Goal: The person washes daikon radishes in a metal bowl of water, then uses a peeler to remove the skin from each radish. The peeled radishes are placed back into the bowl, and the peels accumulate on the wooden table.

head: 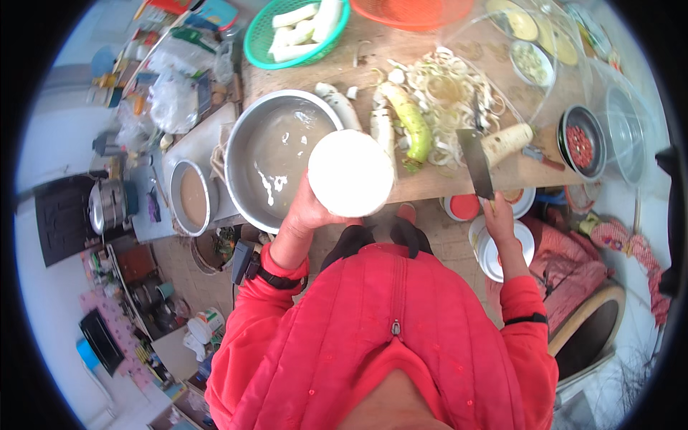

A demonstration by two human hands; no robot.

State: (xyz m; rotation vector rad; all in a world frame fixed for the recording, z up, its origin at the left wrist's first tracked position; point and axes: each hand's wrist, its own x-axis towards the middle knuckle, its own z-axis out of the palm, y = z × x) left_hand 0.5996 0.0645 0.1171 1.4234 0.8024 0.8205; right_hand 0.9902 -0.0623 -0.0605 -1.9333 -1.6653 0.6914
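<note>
My left hand [312, 207] grips a thick white radish [351, 173], its round white end turned up towards the camera and hiding some of the fingers. Over the table's front edge, my right hand [500, 215] holds a cleaver [475, 161] by its handle, the blade pointing away from me. Beside the blade lies an unpeeled white radish [507, 144]. A radish with a green end [408, 121] and a pale radish [382, 134] rest between the hands, left of a heap of peelings [446, 88]. A metal basin of water [234, 156] stands left of my left hand.
A green plastic basket [252, 40] holds several peeled radishes at the back. An orange basket [411, 13] is behind. On the right are a knife [544, 159], a bowl of red pieces [564, 126] and clear plastic covers. A smaller pot [214, 199] of cloudy liquid stands left.
</note>
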